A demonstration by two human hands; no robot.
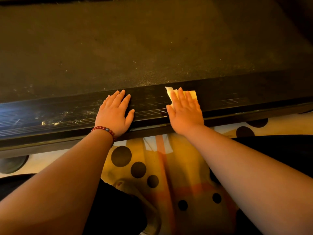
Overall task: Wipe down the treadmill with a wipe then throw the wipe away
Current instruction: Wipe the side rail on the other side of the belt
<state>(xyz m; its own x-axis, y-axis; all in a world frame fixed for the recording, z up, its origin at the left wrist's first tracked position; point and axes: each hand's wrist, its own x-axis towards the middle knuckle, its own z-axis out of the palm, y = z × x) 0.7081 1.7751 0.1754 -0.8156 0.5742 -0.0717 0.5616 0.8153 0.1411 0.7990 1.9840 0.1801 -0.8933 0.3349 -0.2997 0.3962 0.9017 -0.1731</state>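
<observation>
Wiping is under way on the treadmill's side rail [149,102] at frame centre: the right grip [185,111] presses the wipe [192,94] flat with straight fingers, the left grip [115,112] rests open alongside, and the next stroke probably has to reach the crumbs [55,120] at left.

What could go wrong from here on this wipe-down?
1. The wipe lies mostly under the flat right hand, pressed rather than gripped, so it may bunch up or slip out mid-stroke.
2. Loose crumbs sit on the side rail beyond the left hand. A stroke that way could smear them or push them onto the speckled belt.
3. The left hand rests flat on the rail, so the patch under it may be missed.
</observation>
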